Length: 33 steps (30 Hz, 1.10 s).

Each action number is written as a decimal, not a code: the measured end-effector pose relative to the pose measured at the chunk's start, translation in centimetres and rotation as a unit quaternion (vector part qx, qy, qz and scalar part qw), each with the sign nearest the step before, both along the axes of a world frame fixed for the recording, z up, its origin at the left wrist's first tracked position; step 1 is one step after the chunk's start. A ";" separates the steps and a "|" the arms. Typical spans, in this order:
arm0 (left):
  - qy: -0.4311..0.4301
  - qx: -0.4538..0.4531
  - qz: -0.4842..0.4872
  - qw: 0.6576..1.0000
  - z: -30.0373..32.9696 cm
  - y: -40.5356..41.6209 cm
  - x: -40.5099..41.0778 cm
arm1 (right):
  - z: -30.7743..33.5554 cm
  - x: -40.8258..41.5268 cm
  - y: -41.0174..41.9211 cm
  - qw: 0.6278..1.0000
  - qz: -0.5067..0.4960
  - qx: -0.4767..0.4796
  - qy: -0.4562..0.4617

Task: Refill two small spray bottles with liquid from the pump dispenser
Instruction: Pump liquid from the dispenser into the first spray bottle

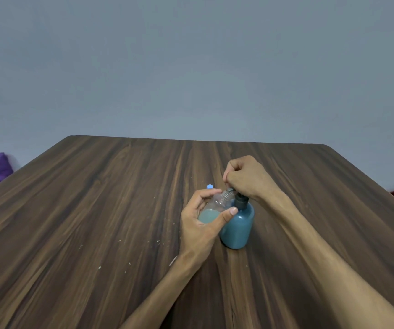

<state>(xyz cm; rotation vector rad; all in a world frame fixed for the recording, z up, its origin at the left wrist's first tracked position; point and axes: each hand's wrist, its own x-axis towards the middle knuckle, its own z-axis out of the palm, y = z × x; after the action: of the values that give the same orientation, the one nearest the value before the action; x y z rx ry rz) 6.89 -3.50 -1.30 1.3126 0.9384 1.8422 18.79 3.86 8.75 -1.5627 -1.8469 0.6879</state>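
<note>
Centre-right of frame on the table (96, 210): left hand (200, 224) grips the tilted spray bottle (215, 207), neck at the spout, right hand (245, 179) clenched on the pump dispenser (237, 224) head; pump slowly w/ mouth aligned, I'd say.

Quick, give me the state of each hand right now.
Left hand: grips the small clear bottle, tilted.
Right hand: curled over the pump dispenser head, pressing it.
</note>
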 end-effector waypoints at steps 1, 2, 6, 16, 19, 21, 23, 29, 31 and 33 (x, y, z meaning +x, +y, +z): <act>-0.004 -0.005 -0.002 1.000 0.1 0.1 0.0 | -0.2 -0.1 0.0 1.000 -0.003 -0.001 -0.001; -0.009 -0.012 -0.005 1.000 0.1 0.0 0.0 | -0.4 -0.3 -0.1 1.000 -0.006 -0.004 -0.004; -0.015 -0.015 0.000 1.000 0.1 -0.1 -0.1 | -0.4 -0.6 -0.4 1.000 0.009 -0.011 -0.017; -0.004 -0.005 0.009 1.000 -0.1 0.0 -0.1 | -0.6 -0.3 -0.2 1.000 -0.003 -0.022 -0.008; -0.001 -0.011 0.000 1.000 0.0 0.0 0.0 | -0.6 -0.2 -0.1 1.000 -0.002 -0.020 -0.003; 0.001 -0.013 -0.001 1.000 -0.1 0.0 0.0 | -0.7 -0.3 -0.1 1.000 0.005 -0.025 -0.003; -0.002 -0.015 0.002 1.000 -0.1 0.0 0.1 | -0.2 -0.2 -0.1 0.999 0.014 -0.029 0.005; 0.000 -0.013 0.001 1.000 0.0 0.2 -0.2 | -0.5 -0.4 0.0 1.000 -0.003 -0.019 0.006; 0.014 -0.012 0.005 1.000 -0.1 0.2 -0.1 | -1.1 -0.3 -0.2 1.000 -0.008 -0.029 0.008; 0.016 -0.014 0.008 1.000 -0.1 0.1 -0.1 | -0.7 -0.3 -0.3 1.000 -0.003 -0.022 -0.003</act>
<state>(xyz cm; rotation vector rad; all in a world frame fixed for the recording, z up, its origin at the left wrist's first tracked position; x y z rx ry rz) 6.74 -3.38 -1.35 1.3241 0.9900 1.8197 18.49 3.53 8.00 -1.5993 -1.8424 0.7250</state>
